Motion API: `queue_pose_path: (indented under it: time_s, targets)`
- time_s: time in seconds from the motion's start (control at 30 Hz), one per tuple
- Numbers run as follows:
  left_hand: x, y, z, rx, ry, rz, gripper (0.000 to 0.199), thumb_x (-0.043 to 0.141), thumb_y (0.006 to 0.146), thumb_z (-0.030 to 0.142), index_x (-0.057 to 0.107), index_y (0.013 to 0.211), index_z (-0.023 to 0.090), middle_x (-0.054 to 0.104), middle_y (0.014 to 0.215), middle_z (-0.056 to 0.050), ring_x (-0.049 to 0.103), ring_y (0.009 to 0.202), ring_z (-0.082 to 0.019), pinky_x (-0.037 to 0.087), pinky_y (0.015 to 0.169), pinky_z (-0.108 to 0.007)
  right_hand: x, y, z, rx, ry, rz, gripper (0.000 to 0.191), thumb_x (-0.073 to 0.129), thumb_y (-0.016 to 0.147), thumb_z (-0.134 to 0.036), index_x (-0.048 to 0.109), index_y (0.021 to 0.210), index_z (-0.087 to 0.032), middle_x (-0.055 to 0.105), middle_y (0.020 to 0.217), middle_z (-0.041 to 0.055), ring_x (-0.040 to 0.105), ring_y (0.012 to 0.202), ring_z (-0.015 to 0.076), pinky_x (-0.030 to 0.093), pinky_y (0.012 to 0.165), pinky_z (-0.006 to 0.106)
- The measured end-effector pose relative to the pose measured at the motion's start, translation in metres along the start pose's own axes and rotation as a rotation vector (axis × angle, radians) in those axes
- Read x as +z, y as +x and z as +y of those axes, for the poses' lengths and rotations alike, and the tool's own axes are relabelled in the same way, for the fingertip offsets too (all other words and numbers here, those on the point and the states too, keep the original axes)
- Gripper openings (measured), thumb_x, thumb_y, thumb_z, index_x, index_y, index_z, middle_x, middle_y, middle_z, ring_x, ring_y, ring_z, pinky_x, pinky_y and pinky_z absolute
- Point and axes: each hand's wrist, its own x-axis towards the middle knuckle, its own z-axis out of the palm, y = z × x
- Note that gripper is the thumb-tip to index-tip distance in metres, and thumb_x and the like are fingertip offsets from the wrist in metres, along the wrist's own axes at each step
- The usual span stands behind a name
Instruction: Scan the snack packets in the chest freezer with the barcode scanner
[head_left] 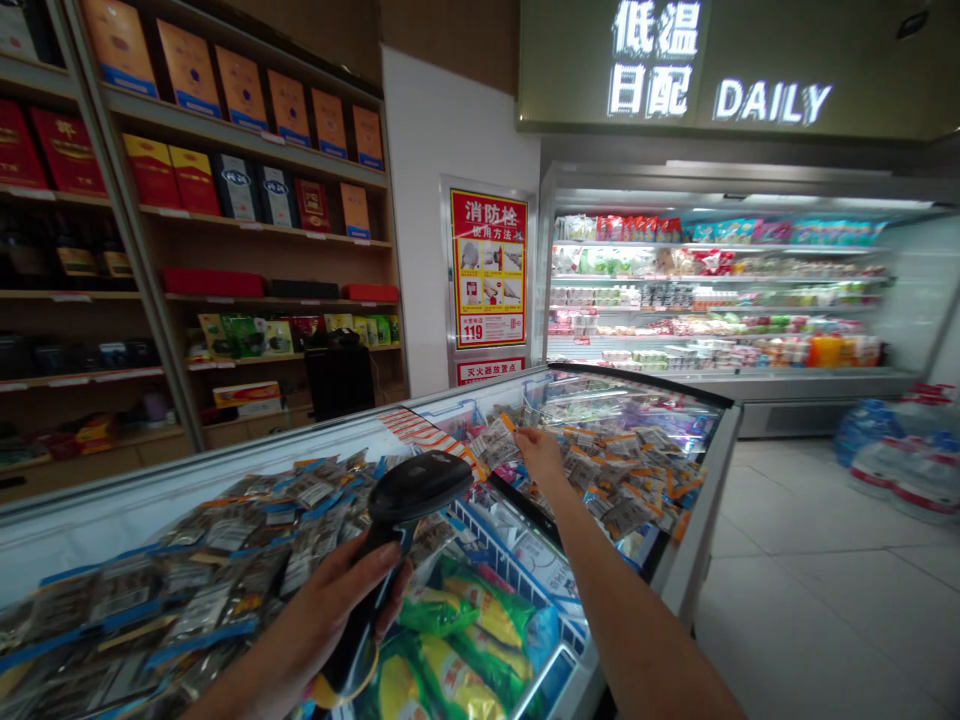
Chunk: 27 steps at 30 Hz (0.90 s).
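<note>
A black handheld barcode scanner [416, 485] is in my left hand [349, 590], the fingers wrapped round its handle and its head pointing right. My right hand [541, 456] pinches the edge of a small snack packet [495, 446] with an orange border, held a little beyond the scanner's head. Many similar orange-edged packets [622, 470] lie heaped on the freezer glass to the right. Blue-edged packets [217, 560] are spread over the glass on the left. Beneath my hands, green and yellow bags [457, 640] show inside the chest freezer.
The chest freezer's frame [709, 510] runs along the right beside a tiled floor [795, 590]. Shelves of boxes [247, 190] stand on the left. At the back is a lit refrigerated display [705, 290]. Large water bottles [904, 450] stand on the floor at right.
</note>
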Motion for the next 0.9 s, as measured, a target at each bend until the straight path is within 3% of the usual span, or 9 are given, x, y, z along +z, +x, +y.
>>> queue_pose_path:
  time_s: [0.3,0.43,0.6,0.77,0.83,0.9]
  targets:
    - [0.002,0.001,-0.007,-0.015,-0.081,0.101,0.037,0.065,0.057,0.05,0.056,0.065,0.015,0.053,0.055,0.0,0.042,0.044,-0.008,0.031,0.043,-0.022,-0.005,-0.002,-0.003,-0.248,-0.186,-0.013,0.026,0.043,0.075,-0.021,0.065,0.087,-0.015,0.065,0.087,0.0068,0.057,0.086,0.0187,0.039,0.08,0.029]
    - [0.004,-0.003,-0.003,0.005,-0.01,0.066,0.037,0.062,0.059,0.051,0.056,0.061,0.015,0.049,0.048,0.001,0.04,0.043,-0.008,0.031,0.044,-0.021,-0.004,-0.005,-0.006,-0.382,-0.256,0.017,0.028,0.039,0.077,-0.017,0.064,0.087,-0.013,0.064,0.089,0.0089,0.055,0.087,0.0182,0.039,0.081,0.027]
    - [0.001,-0.008,-0.001,-0.012,-0.029,0.086,0.036,0.065,0.055,0.05,0.055,0.061,0.016,0.052,0.053,0.001,0.041,0.044,-0.008,0.031,0.043,-0.021,-0.003,-0.006,-0.01,-0.415,-0.3,0.058,0.027,0.039,0.076,-0.015,0.064,0.086,-0.014,0.063,0.087,0.0087,0.055,0.085,0.0181,0.039,0.079,0.027]
    - [-0.02,-0.024,-0.008,-0.019,-0.084,0.19,0.033,0.063,0.06,0.049,0.057,0.063,0.017,0.052,0.053,0.002,0.039,0.042,-0.007,0.029,0.042,-0.021,-0.022,0.0,-0.004,-0.242,-0.34,0.312,0.034,0.034,0.078,-0.015,0.062,0.095,-0.008,0.06,0.093,0.0152,0.053,0.092,0.0234,0.036,0.084,0.034]
    - [-0.027,-0.029,-0.008,-0.019,-0.116,0.238,0.032,0.062,0.062,0.048,0.057,0.064,0.017,0.052,0.055,0.002,0.039,0.043,-0.007,0.03,0.043,-0.021,-0.031,0.0,-0.003,-0.147,-0.396,0.501,0.037,0.035,0.078,-0.018,0.057,0.107,-0.007,0.055,0.105,0.0198,0.047,0.102,0.0289,0.033,0.085,0.042]
    - [-0.03,-0.03,-0.008,-0.012,-0.13,0.242,0.031,0.061,0.063,0.047,0.057,0.064,0.016,0.053,0.056,0.002,0.041,0.045,-0.008,0.032,0.045,-0.021,-0.032,-0.004,-0.008,-0.156,-0.48,0.651,0.041,0.043,0.076,-0.022,0.051,0.114,-0.01,0.045,0.12,0.0202,0.039,0.111,0.0325,0.03,0.087,0.047]
